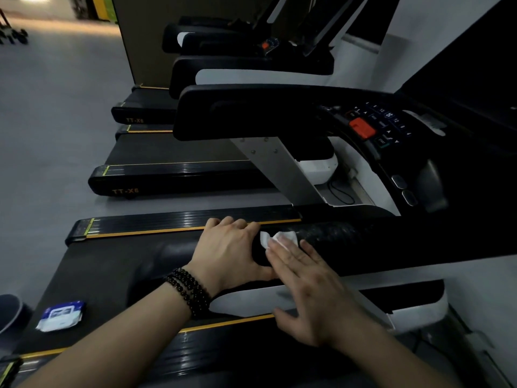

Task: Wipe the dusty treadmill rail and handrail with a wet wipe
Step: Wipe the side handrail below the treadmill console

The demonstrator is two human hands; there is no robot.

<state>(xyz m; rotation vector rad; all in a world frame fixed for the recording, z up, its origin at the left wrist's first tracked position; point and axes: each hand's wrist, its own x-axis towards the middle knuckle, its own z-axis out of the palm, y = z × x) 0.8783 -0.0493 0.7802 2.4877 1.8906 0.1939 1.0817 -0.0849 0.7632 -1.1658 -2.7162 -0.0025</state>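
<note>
So right now I'm pressing the right hand point(305, 278) down flat, fingers straight and together, on the wet wipe point(279, 238), which is sitting bunched up on top of the handrail point(363, 242), peeking out just past my fingertips. Right beside it, the left hand point(226, 247) is curling over the same handrail, thumb underneath and fingers over the far side, basically steadying me.

The handrail's long axis is running from my left hand off past my right hand toward the console point(372, 124), pretty much level. Progress-wise I'd call this early: the stretch just beyond the wipe is looking speckled and grey with dust, so most of the handrail is waiting for a pass, moving away from my left hand. The treadmill rail point(156, 224), the ribbed strip with the yellow line just beyond my left knuckles, is lying parallel to the handrail, and I can't tell if it's been wiped.

Off behind my left wrist, the wipe pack point(60, 315) is lying flat on the belt point(112, 270).
</note>
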